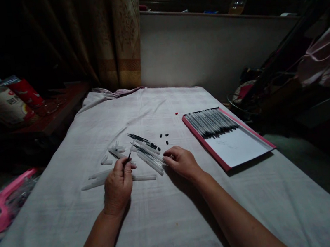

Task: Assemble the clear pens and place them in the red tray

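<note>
My left hand [118, 186] is closed in a pinch around a thin pen refill [130, 149], dark lower down and pale at its upper end, which tilts up from the fingers. Beneath and beside that hand lie clear pen barrels [98, 180] and short pale pen caps [105, 158]. Between the hands is a slanted pile of clear barrels [150, 162], with dark refills [142, 137] behind it. My right hand [182, 162] has its fingers curled together at the near right end of this pile; what they pinch, if anything, is hidden.
Small black plugs [167, 135] and a red bit [176, 113] lie on the pale cloth [169, 227]. A pink-edged box [237, 147] at right holds a row of black-ended pens [211, 122]. Jars [5, 103] stand on a side table at left, above a pink handle [5, 203].
</note>
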`<state>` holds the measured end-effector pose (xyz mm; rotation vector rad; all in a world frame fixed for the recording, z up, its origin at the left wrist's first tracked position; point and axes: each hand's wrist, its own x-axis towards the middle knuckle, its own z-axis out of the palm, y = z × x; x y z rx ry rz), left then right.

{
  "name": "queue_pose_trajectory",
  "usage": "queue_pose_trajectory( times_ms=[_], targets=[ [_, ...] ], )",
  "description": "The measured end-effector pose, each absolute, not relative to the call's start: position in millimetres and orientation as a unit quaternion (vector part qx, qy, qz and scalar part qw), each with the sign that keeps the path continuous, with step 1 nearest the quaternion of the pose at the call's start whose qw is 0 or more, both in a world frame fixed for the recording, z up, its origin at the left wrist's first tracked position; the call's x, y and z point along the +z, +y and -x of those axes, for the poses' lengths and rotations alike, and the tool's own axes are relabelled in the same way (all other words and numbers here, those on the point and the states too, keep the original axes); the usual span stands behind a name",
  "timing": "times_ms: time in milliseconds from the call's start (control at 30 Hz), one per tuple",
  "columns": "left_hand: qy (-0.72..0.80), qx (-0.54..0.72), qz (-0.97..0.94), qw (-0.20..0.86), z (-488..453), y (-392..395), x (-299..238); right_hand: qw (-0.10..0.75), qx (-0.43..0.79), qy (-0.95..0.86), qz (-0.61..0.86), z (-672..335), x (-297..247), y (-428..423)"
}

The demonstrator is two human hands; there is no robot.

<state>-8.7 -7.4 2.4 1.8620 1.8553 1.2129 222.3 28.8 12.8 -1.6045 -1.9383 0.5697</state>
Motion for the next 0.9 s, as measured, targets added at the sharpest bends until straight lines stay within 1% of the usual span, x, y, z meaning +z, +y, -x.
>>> queue_pose_trajectory(
  times_ms=[133, 267, 367, 500, 600, 667, 833, 900],
  targets=[
    [0.602, 0.423, -0.668, 0.113, 7, -6, 1, 0.154, 0.144, -0.746, 0.631, -211, 23, 25],
    [0.568, 0.437, -0.692, 0.082, 8, -4, 0, 0.101, 0.112, -0.747, 0.648, -205, 27, 22],
    [0.550, 0.436, -0.710, 0.063, 9, -4, -2, 0.111, 0.126, -0.732, 0.660, -208, 27, 21],
    [0.537, 0.437, -0.719, 0.054, 9, -4, -4, 0.173, 0.186, -0.688, 0.680, -220, 22, 17],
    [0.535, 0.432, -0.725, 0.051, 8, -4, -6, 0.192, 0.182, -0.695, 0.669, -227, 17, 13],
    [0.537, 0.426, -0.727, 0.048, 8, -4, -7, 0.178, 0.161, -0.710, 0.662, -226, 17, 14],
    [0.542, 0.410, -0.731, 0.054, 8, -3, -8, 0.109, 0.118, -0.735, 0.659, -216, 24, 28],
    [0.546, 0.407, -0.730, 0.062, 8, -3, -7, 0.112, 0.126, -0.736, 0.656, -215, 25, 34]
  ],
)
